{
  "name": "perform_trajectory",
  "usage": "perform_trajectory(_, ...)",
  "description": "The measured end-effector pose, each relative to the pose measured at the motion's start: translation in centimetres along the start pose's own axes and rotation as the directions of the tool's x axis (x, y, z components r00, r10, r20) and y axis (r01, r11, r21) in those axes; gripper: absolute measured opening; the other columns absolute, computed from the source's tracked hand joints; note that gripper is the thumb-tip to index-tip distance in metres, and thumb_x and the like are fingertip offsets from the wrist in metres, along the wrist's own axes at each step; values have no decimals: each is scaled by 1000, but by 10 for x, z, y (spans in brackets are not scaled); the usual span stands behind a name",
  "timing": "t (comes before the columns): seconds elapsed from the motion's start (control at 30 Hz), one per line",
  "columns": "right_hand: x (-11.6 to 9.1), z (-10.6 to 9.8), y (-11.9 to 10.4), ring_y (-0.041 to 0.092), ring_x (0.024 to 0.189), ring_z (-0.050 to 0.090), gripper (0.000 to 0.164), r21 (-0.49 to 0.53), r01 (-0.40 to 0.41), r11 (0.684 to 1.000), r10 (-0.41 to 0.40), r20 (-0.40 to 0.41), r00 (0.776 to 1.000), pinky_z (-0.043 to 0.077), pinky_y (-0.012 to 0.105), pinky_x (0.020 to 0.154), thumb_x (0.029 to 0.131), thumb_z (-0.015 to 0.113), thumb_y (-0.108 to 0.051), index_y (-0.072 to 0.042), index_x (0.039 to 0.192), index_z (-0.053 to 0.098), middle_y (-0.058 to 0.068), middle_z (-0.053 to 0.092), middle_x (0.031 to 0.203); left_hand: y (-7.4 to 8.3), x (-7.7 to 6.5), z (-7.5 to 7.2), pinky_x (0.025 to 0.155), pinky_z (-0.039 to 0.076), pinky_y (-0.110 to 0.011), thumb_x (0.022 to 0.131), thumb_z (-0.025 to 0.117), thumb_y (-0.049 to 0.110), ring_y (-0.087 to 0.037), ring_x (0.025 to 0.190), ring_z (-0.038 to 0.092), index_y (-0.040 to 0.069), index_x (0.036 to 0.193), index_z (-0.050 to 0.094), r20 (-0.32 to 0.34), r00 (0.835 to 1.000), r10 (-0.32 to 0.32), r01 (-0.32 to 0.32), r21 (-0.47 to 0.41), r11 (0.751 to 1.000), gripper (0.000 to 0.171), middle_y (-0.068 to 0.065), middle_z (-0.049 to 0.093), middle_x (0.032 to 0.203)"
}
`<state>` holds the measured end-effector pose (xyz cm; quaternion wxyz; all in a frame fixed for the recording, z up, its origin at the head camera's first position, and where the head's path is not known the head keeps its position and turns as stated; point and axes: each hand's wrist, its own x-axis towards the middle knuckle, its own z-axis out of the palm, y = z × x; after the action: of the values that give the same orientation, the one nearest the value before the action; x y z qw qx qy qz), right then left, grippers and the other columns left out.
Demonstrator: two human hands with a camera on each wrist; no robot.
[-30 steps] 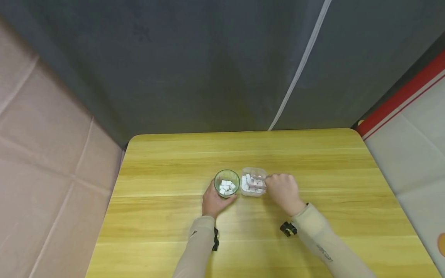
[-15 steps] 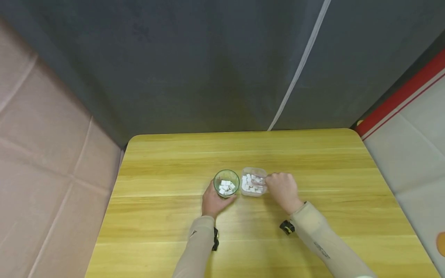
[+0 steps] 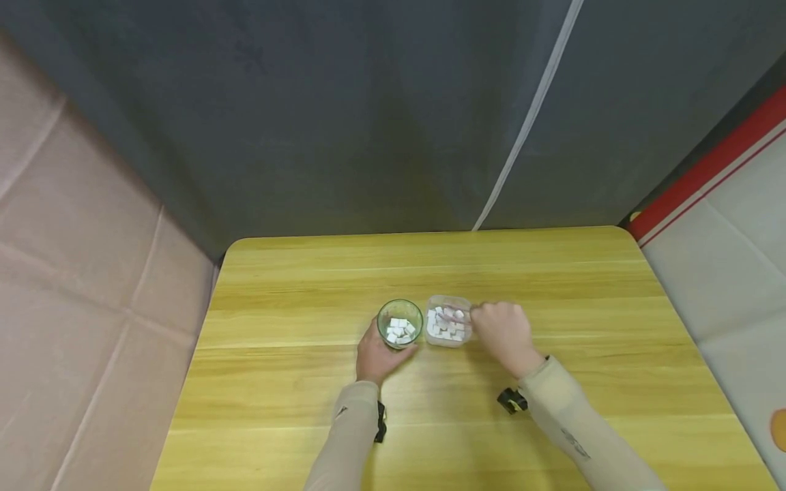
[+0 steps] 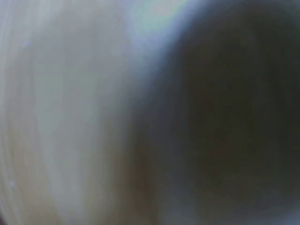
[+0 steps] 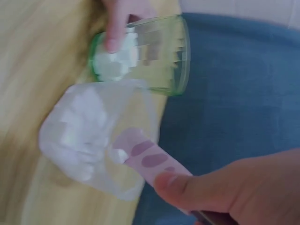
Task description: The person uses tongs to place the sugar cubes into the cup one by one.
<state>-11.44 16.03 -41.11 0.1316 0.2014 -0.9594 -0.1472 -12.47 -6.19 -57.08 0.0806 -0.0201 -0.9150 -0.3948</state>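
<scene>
In the head view my left hand (image 3: 377,354) curls round a green-tinted glass (image 3: 400,310) with several white cubes (image 3: 401,330) at its bottom. To its right stands a clear plastic tub (image 3: 448,301) of more white cubes (image 3: 443,326). My right hand (image 3: 505,335) grips pink tongs (image 5: 152,161), thumb pressed on one arm, reaching over the tub from the right. A white cube (image 5: 119,155) shows at the tongs' tip in the right wrist view; whether it is pinched I cannot tell. The left wrist view is a blur.
A wood-grain table (image 3: 295,402) bears everything. Behind its far edge hangs a dark grey cloth (image 3: 344,136). Pale pink padding (image 3: 92,273) rises on the left, a white panel with a red band (image 3: 706,164) on the right.
My right hand with the tongs shifts slightly within the tub, lately a little up and right. Some cubes in the tub lie differently. The left hand and glass stay put.
</scene>
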Motion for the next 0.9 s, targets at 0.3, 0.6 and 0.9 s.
perform_trajectory(0.3,4,-26,0,5,36,29,30,163,27,986,3,-184,983,22,18,29,66,78,-33,-12,87,71,0,58,55,-1,0,0,86,48,-46,55,77,57,-28,102,58,13,129,43,-6,1000,7,-7,9,1000,92,-7,60,114)
perform_trajectory(0.6,10,-32,-24,6,37,36,35,186,140,973,-95,-229,969,28,21,29,65,77,-40,-15,89,70,-2,65,66,-2,0,1,86,49,-42,56,77,56,-27,101,59,16,130,42,22,1000,-18,19,-3,1000,91,-6,61,113)
perform_trajectory(0.9,12,-28,-22,6,37,36,42,199,110,974,-69,-205,976,27,20,29,63,78,-43,-14,92,70,-1,63,65,0,1,-1,88,48,-43,56,77,56,-28,103,58,14,130,42,36,999,-40,41,-3,999,92,-7,60,115)
